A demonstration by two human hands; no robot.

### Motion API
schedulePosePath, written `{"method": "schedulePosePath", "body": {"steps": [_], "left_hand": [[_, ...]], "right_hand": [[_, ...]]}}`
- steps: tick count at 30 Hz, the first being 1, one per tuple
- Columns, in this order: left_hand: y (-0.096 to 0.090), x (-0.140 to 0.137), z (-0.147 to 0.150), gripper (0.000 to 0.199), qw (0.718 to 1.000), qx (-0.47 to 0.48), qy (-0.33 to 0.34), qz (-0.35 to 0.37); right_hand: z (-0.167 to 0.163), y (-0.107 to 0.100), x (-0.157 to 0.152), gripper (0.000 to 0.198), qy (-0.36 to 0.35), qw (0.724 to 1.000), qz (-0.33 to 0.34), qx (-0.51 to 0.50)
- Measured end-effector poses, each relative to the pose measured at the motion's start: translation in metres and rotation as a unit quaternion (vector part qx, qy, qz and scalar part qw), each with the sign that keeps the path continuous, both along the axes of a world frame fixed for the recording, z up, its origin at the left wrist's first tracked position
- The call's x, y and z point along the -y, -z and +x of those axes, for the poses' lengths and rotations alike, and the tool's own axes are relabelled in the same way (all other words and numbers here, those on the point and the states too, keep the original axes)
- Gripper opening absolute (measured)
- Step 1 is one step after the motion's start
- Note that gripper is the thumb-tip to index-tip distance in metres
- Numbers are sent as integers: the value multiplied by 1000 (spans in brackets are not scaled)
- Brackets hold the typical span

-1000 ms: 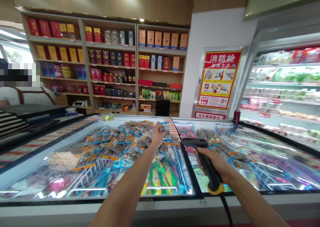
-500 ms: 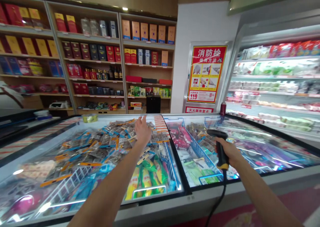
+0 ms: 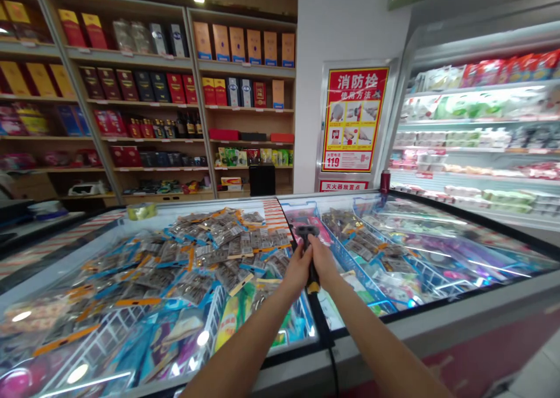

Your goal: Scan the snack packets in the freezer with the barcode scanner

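Observation:
A black barcode scanner [image 3: 312, 280] with a yellow-tipped handle is held upright over the freezer's middle seam, its cable hanging down towards me. My right hand [image 3: 324, 264] is wrapped around the handle from the right. From the left, my left hand [image 3: 297, 269] closes against the same handle, with its thumb up near the scanner's head; some of its fingers are hidden. Under and left of the hands, many clear packets [image 3: 227, 229] with orange and blue edges lie spread on the glass lid. Yellow and green packages [image 3: 231, 319] show in the freezer below.
The chest freezer [image 3: 394, 322] stretches across in front, with blue wire baskets inside. A roll of tape [image 3: 142, 211] and a dark red can [image 3: 385, 183] stand on its far edge. Shelves of boxes [image 3: 161, 88] and a lit fridge [image 3: 476, 147] are behind.
My right hand has brought the scanner leftward to the middle. My left hand has come from above the packets to the scanner and closed against it. The view has shifted slightly.

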State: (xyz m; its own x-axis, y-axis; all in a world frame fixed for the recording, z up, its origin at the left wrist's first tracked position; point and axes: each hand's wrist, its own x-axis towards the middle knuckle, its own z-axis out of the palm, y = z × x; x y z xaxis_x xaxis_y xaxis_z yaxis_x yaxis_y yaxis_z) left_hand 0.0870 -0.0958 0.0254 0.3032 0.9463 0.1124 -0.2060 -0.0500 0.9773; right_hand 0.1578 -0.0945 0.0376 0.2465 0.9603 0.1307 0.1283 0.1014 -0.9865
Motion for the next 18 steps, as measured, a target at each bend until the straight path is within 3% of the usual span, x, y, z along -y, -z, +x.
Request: {"method": "schedulePosePath", "body": {"steps": [3,5,8,10,12,15,18], "left_hand": [[-11,-2,-35,28,997,53,-28,-56],[-22,-1,-62,32,994,73,-31,-76],[-40,-1,-101,34,993,96,1,-69],[-50,-4,-121,35,991,118,27,-65],[-54,-8,-135,35,986,137,52,-76],[-53,-14,-144,35,979,141,75,-128],[-44,-15,-145,33,972,140,64,-176]], "right_hand": [[-14,11,6,55,31,998,23,52],[-21,22,18,58,38,984,45,169],[-38,40,34,71,-39,913,73,401],[-52,48,33,80,-82,868,58,486],[-67,49,19,78,-71,851,30,519],[-89,42,-14,69,-15,850,5,526],[-105,33,-36,58,5,850,42,525]]}}
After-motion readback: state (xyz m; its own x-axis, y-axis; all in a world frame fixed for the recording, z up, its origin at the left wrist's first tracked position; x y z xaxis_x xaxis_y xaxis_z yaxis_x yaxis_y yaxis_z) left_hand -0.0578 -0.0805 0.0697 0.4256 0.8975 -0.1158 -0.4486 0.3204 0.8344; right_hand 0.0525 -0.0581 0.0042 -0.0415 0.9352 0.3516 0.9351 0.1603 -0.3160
